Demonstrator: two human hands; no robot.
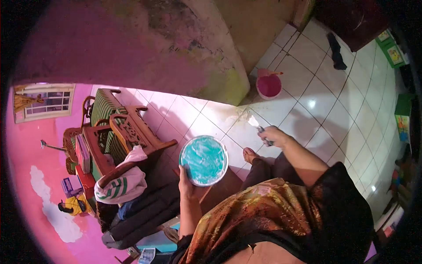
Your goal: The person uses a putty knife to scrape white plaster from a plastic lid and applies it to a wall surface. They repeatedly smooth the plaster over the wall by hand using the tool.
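My left hand [185, 182] grips a round teal plate [204, 160] with a pale rim by its lower left edge. Smears of white paste cover much of its surface. Off to the right, my right hand [273, 135] is closed round the dark handle of a putty knife [253, 122], whose blade carries white paste and points up and left, apart from the plate. Beyond the blade stands a peeling, stained wall [193, 57], its lower corner yellow-green. My bare foot [250, 155] rests on the tiles below the right hand.
A bucket [268, 86] with pink contents stands by the wall corner, a stick across its rim. Carved wooden chairs [136, 127] with striped cushions crowd the left, with clothes [127, 180] draped over them. A dark cloth [336, 52] lies on the white tiled floor [316, 97].
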